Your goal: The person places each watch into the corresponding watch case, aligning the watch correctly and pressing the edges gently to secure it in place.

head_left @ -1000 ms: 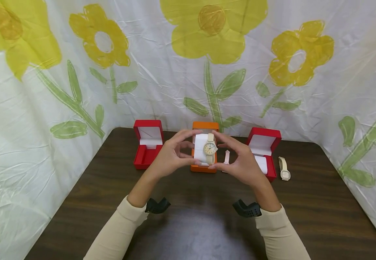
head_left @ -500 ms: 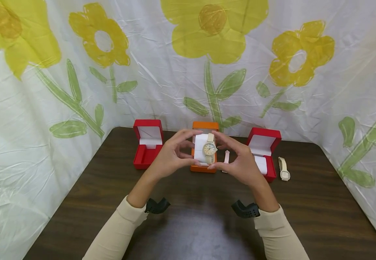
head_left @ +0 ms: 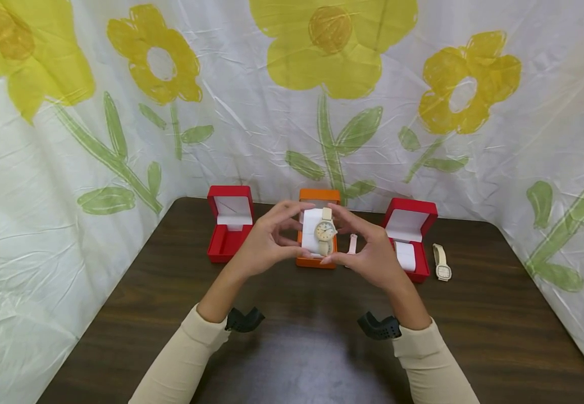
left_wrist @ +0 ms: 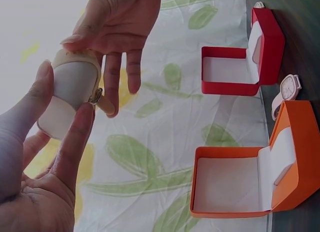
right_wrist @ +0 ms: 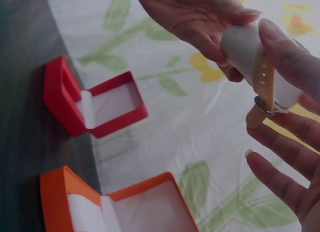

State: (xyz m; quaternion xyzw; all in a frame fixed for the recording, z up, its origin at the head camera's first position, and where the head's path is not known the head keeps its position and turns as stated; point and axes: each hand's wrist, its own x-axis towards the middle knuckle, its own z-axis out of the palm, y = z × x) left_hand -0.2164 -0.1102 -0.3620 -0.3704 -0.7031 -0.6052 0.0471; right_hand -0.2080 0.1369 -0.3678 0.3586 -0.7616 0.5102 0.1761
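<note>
In the middle of the head view, a cream-strapped watch (head_left: 325, 231) wrapped around a white cushion (head_left: 311, 231) sits between the two hands, dial up. The left hand (head_left: 267, 241) grips the cushion from the left with thumb and fingers; the right hand (head_left: 373, 247) pinches the strap side from the right, its lower fingers spread loose in the right wrist view. Behind them at centre is an open orange box (head_left: 317, 262). A pink watch (head_left: 352, 244) lies just right of it, partly hidden by the right hand. Open red boxes stand left (head_left: 229, 241) and right (head_left: 420, 212), with a second cream watch (head_left: 442, 265) at centre right.
</note>
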